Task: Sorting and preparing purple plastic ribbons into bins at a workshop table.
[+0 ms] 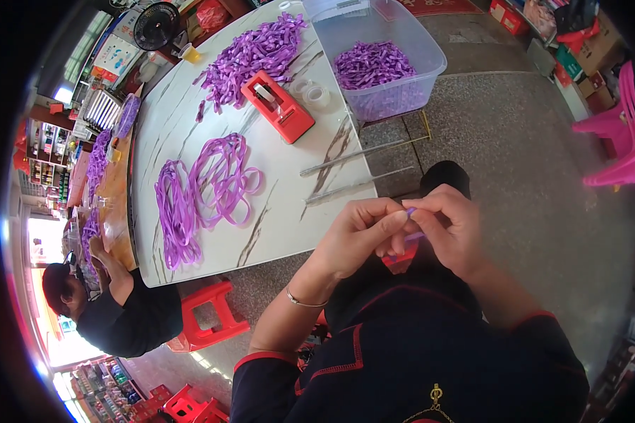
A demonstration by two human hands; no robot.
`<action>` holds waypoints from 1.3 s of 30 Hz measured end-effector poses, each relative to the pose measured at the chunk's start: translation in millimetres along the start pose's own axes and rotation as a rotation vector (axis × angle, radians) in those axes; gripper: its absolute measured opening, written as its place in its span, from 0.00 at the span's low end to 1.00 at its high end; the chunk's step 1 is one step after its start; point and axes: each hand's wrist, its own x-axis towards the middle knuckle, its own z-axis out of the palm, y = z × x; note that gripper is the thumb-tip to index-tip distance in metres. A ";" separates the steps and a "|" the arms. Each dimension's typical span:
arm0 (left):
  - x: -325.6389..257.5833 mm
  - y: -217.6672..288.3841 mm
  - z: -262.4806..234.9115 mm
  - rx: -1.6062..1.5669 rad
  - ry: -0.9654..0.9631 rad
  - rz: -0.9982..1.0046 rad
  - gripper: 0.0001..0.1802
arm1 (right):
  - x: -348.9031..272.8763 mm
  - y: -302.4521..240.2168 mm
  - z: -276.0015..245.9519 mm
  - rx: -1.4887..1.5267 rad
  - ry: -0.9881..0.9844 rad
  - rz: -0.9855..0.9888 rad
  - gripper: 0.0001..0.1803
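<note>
Both hands, left hand [363, 236] and right hand [450, 229], pinch a purple strip [411, 211] over the lap, fingers clamped on it. Keep the ends aligned; more loops [204, 190] lie on the tabletop [289, 204], far left.

We look down from a single head-worn fisheye view, tilted forward over our own torso and lap. Our left hand [356, 236] and right hand [455, 229] sit close beneath the lens, near centre. The surface [289, 204] stretches away toward the upper left, its straight edges bending toward the dark round rim.
</note>
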 end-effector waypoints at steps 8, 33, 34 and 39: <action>6.1 -6.0 -7.6 0.009 -0.030 -0.057 0.13 | 3.2 8.8 -1.6 0.077 -0.068 0.145 0.05; 45.1 24.3 -39.2 0.405 -0.320 -0.146 0.14 | 41.5 9.9 -53.5 0.225 -0.613 0.700 0.14; 46.9 25.1 -40.3 0.424 -0.329 -0.154 0.14 | 41.3 12.9 -54.1 0.223 -0.613 0.701 0.14; 55.7 26.6 -42.1 0.421 -0.393 -0.163 0.15 | 42.8 21.1 -57.4 0.250 -0.605 0.501 0.10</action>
